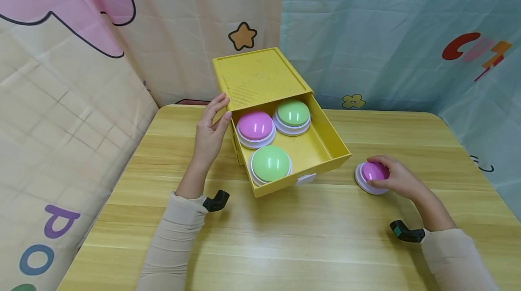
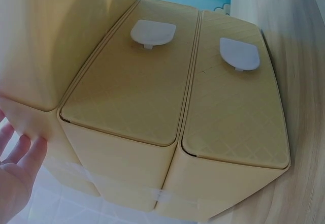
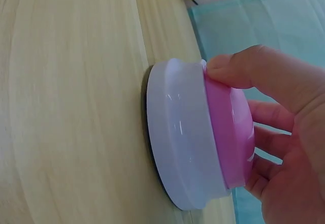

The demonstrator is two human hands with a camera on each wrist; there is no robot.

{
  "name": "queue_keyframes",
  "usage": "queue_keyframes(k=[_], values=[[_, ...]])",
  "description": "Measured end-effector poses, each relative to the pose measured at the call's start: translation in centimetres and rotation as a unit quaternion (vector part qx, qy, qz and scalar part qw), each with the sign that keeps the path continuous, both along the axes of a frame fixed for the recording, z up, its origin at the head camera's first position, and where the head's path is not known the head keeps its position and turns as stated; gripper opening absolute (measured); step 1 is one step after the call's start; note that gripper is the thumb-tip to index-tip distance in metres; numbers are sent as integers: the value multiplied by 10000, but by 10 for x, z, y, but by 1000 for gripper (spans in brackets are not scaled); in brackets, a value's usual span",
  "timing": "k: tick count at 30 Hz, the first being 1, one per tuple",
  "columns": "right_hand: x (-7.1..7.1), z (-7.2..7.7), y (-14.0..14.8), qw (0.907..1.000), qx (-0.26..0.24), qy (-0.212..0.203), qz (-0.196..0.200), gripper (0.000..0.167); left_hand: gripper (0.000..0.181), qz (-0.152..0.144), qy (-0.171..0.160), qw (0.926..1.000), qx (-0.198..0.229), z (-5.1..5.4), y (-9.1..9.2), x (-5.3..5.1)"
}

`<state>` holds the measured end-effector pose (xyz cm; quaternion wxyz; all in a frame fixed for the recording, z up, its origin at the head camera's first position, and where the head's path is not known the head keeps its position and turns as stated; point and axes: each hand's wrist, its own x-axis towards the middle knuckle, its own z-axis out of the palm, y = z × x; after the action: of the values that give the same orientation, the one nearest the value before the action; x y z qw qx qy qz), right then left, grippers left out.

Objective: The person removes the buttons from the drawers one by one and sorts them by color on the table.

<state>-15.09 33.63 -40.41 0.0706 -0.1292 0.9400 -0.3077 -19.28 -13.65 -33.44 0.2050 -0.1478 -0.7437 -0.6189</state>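
Note:
A yellow drawer unit [image 1: 260, 78] stands at the back of the table with its top drawer [image 1: 321, 146] pulled out. Inside that drawer sit a pink domed push button [image 1: 255, 126] and two green ones, one at the back [image 1: 293, 113] and one at the front [image 1: 270, 164], all on white bases. My left hand [image 1: 209, 130] rests its fingertips against the unit's left side, fingers fairly straight. To the right of the drawer, my right hand [image 1: 396, 178] grips another pink domed push button [image 3: 231, 127] between thumb and fingers, its white base down at the tabletop.
Two lower drawer fronts with white pull tabs [image 2: 152, 32] show in the left wrist view. The wooden table [image 1: 285, 236] reaches back to printed curtains [image 1: 366, 33]. A black wrist mount [image 1: 215, 200] juts from the left sleeve, another [image 1: 407, 232] from the right.

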Motion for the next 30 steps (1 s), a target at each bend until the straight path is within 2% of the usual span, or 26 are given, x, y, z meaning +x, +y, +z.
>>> queue_keyframes(k=[6,9,14,17,19,22,24,26,30], values=[[-1,-3,8,9998,120,-75,-101,65,37,7,-17,10000,-17,1,1,2],[-2,3,9,9998,46,-158,-70,69,37,-4,-33,10000,0,2,1,2],[0,29,-3,9987,-496,-107,-37,83,38,-12,-45,10000,8,1,1,2],[3,47,-18,9954,-880,348,111,86,38,-3,-32,10000,-5,0,1,2],[5,58,-30,9898,-1175,744,321,87,38,-6,-20,10000,-2,0,0,1],[8,73,-49,9736,-1625,1392,790,90,38,-14,-6,10000,6,-1,0,1],[10,85,-63,9639,-1807,1624,1088,92,38,-26,-9,10000,19,-1,1,0],[12,96,-78,9565,-1876,1755,1380,93,38,-23,-14,10000,20,-2,1,0],[9,114,-106,9486,-1811,1779,1891,92,38,-10,-8,10000,11,-2,1,0]])
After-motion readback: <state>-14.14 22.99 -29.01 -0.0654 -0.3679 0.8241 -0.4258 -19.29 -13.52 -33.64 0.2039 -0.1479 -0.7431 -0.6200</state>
